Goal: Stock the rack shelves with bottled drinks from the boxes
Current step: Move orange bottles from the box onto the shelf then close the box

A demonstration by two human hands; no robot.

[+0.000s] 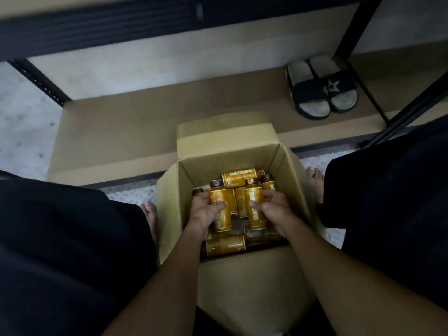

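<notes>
An open cardboard box (pixel 191 154) sits on the floor between my knees, holding several yellow-brown drink bottles with dark caps. Both my hands are down inside it. My left hand (pixel 204 212) grips one bottle (pixel 219 202) around its body. My right hand (pixel 272 207) grips another bottle (pixel 253 204) that reads OATSIDE. More bottles lie on their sides around them, one (pixel 240 177) at the far end and one (pixel 224 246) at the near end. The rack's lowest shelf (pixel 121 132) runs just beyond the box.
A pair of dark slides (pixel 322 86) rests on the right part of the lowest shelf. Black rack posts (pixel 38 81) stand at left and right. An upper shelf edge (pixel 97 27) crosses the top. My bare feet flank the box on the speckled floor.
</notes>
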